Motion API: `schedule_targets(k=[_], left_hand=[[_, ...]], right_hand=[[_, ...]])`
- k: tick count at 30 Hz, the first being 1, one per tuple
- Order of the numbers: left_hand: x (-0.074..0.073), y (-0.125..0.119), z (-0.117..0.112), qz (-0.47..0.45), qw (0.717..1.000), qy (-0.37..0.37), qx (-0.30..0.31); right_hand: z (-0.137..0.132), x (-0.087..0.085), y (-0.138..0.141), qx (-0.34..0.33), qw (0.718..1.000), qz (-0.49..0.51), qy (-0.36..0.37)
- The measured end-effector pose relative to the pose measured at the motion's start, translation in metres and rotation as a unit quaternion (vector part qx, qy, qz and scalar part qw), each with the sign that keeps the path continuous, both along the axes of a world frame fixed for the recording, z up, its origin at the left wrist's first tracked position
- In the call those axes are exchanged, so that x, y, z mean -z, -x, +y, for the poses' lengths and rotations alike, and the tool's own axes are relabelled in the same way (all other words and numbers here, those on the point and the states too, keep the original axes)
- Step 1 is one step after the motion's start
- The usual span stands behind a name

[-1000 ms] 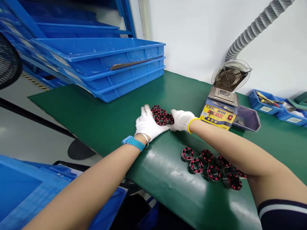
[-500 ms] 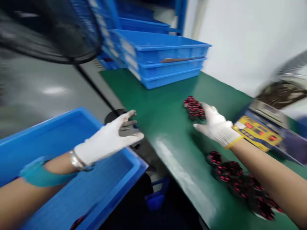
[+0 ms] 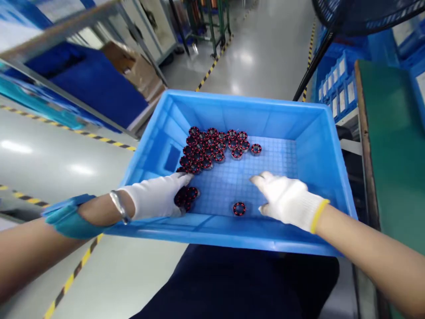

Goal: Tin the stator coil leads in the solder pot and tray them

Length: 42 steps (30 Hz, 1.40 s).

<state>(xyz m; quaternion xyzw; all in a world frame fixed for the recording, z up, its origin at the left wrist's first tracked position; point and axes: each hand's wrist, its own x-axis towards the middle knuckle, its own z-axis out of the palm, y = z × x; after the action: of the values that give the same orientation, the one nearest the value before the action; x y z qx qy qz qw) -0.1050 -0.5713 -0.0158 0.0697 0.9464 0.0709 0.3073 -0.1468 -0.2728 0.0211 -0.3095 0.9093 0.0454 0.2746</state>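
Note:
Several small black-and-red ring-shaped stators [image 3: 208,151] stand packed together at the far left of the blue bin [image 3: 245,239]. My gloved left hand [image 3: 159,195] reaches into the near left corner, thumb and fingers curled around a smaller group of stators [image 3: 187,198]; its palm side is partly hidden. Low over the bin floor, my gloved right hand [image 3: 287,199] is open with its fingers apart and nothing visible in it. To the left of that hand, a single stator [image 3: 239,208] lies by itself near the front wall, not touched.
A green-topped table [image 3: 395,168] runs along the right side. Behind the bin rises a black fan stand [image 3: 314,66]. A metal-framed rack [image 3: 109,66] with blue bins and cardboard stands at the left. Yellow-black tape [image 3: 212,66] marks the floor.
My view has turned left from the green table to the bin. My right hand has left the stators on the table and is now over the bin; my left hand has moved to stators inside it.

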Motion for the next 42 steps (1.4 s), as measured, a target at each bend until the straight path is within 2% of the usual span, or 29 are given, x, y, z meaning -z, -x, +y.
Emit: schedule_targets(k=[3,6,8,11,13,16,20,26,29,32,35,37,39,40,42], left_hand=[[0.007,0.001,0.005,-0.044,0.998,0.031,0.030],[0.002,0.017,0.006,-0.014,1.000,0.017,0.009],[-0.006,0.029,0.003,0.059,0.995,-0.047,-0.066],[-0.019,0.039,0.000,0.167,0.950,-0.163,-0.208],[-0.023,0.040,-0.002,0.192,0.932,-0.199,-0.235],[-0.021,0.038,-0.005,0.191,0.927,-0.219,-0.237],[-0.019,0.037,-0.008,0.202,0.902,-0.269,-0.271],[-0.026,0.039,-0.009,0.173,0.903,-0.288,-0.266],[-0.029,0.040,-0.011,0.168,0.895,-0.307,-0.277],[-0.030,0.040,-0.016,0.174,0.856,-0.379,-0.306],[-0.031,0.039,-0.020,0.179,0.819,-0.435,-0.328],[-0.031,0.037,-0.021,0.169,0.812,-0.449,-0.333],[-0.032,0.036,-0.021,0.158,0.811,-0.456,-0.330],[-0.032,0.036,-0.020,0.158,0.812,-0.457,-0.327],[-0.033,0.036,-0.019,0.164,0.813,-0.457,-0.321]], right_hand=[[-0.029,0.032,0.010,-0.094,0.993,-0.063,-0.037],[-0.037,0.054,0.002,-0.190,0.980,-0.065,0.008],[-0.037,0.062,-0.003,-0.242,0.968,-0.050,0.037],[-0.040,0.071,-0.005,-0.284,0.957,-0.059,0.023],[-0.049,0.076,-0.002,-0.293,0.953,-0.071,0.025],[-0.072,0.079,0.004,-0.305,0.949,-0.061,0.056],[-0.107,0.078,0.003,-0.316,0.944,-0.029,0.089],[-0.151,0.078,-0.004,-0.238,0.969,-0.046,0.050],[-0.160,0.077,-0.002,-0.222,0.973,-0.052,0.034],[-0.140,0.068,0.004,-0.211,0.975,-0.064,0.024],[-0.092,0.041,0.006,-0.134,0.990,-0.047,0.024],[-0.057,0.016,0.004,-0.018,1.000,-0.006,-0.009],[-0.029,-0.004,0.000,0.075,0.996,0.027,-0.049],[-0.020,-0.011,-0.002,0.093,0.993,0.038,-0.061],[-0.007,-0.014,-0.005,0.063,0.994,0.059,-0.071]])
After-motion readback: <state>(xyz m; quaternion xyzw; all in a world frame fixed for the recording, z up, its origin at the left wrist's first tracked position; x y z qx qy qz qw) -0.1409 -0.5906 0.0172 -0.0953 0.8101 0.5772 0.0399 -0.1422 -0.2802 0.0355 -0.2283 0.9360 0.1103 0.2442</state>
